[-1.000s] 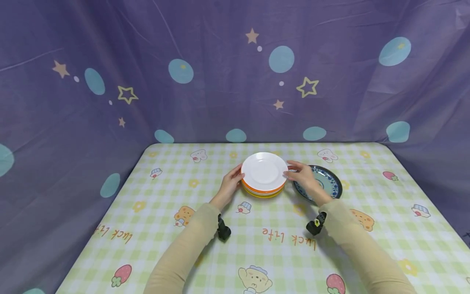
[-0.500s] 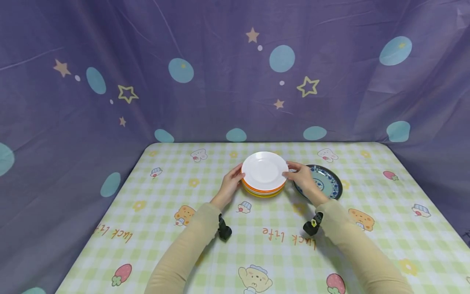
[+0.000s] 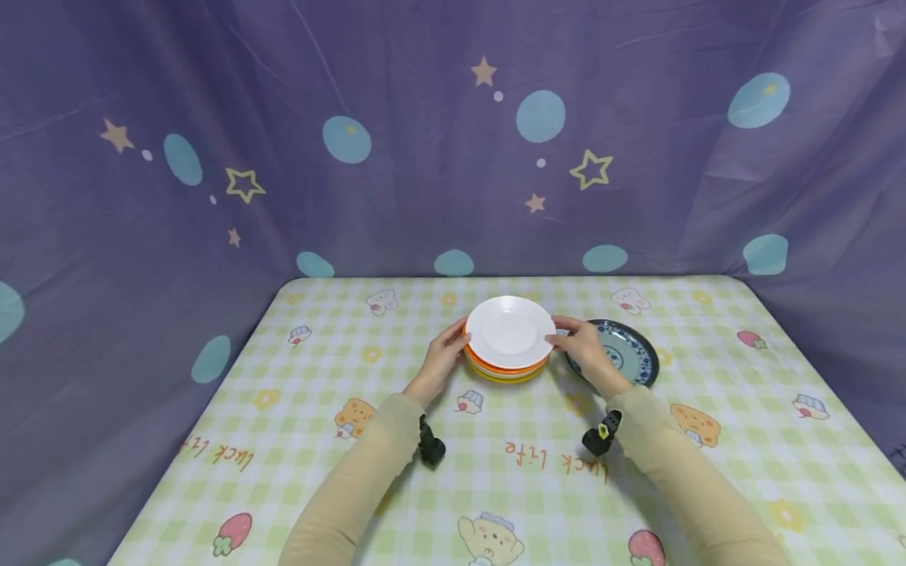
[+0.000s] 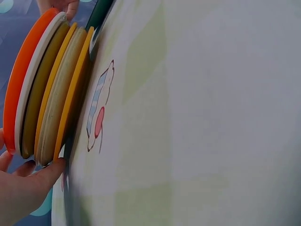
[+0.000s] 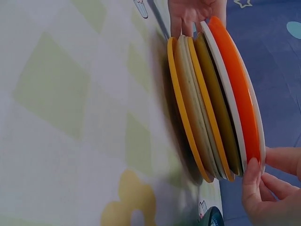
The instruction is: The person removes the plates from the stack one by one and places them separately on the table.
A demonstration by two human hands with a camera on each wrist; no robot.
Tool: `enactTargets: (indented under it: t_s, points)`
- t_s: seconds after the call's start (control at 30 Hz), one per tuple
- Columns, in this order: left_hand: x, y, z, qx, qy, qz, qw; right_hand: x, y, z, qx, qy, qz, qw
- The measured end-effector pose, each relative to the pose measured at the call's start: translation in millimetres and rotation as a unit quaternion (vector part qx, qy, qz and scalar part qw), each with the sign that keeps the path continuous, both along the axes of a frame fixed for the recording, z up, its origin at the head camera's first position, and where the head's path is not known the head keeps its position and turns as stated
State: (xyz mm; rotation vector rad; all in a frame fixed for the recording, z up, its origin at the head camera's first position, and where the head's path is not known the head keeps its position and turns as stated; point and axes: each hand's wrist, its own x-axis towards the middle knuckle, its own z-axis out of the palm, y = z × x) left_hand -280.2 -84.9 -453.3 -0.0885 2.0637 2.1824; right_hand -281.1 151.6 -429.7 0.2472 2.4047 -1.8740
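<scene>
A white plate [image 3: 511,332] tops a stack of several plates on the table. Under it come an orange plate [image 5: 240,94], another white rim, a dark olive rim, and yellow and cream plates [image 4: 66,89]. My left hand [image 3: 443,360] holds the stack's left side; in the left wrist view its fingertips reach from the orange plate down to the lowest yellow one. At the right side my right hand [image 3: 587,354] pinches the rim at the top, touching the white and orange plates. Parts of both hands' fingers are hidden behind the rims.
A teal plate with a dark, blue-patterned rim [image 3: 640,350] lies on the table to the right, partly behind my right hand and wrist. A green checked cloth [image 3: 396,503] covers the table. A purple curtain [image 3: 418,212] hangs behind it and along the sides.
My right hand has shifted very slightly around the rim and its wrist has moved a little left. The plates and my left hand stay nearly in place.
</scene>
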Motion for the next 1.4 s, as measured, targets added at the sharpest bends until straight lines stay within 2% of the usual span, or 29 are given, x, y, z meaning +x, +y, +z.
enactTargets:
  t_s: [0.2,0.33,0.53,0.7,0.97,1.23,1.4]
  points:
    - [0.6,-0.8,0.4,0.011,0.004,-0.003,0.9999,0.7,1,0.2,-0.022,-0.006,0.001,0.9997]
    - [1.0,-1.1,-0.6,0.013,-0.002,-0.003,0.9999,0.7,5,-3.2,-0.028,-0.002,-0.001,0.9996]
    - [1.3,-0.5,-3.2,0.019,0.008,0.002,0.9998,1.3,11,-8.4,-0.043,-0.008,-0.003,0.9991]
    - [0.7,-0.2,-5.1,0.016,0.002,0.005,0.9999,6.6,16,-3.3,-0.073,-0.012,0.016,0.9972]
    - [-0.2,-0.4,-3.4,0.004,-0.006,0.005,1.0000,9.8,19,6.3,-0.111,-0.018,0.014,0.9936]
    - [-0.8,0.2,-2.4,0.005,-0.009,0.006,0.9999,11.5,26,11.3,-0.107,-0.025,-0.001,0.9940]
    - [-0.9,0.7,-2.4,0.005,-0.007,0.004,1.0000,14.2,35,16.6,-0.100,-0.033,0.003,0.9944]
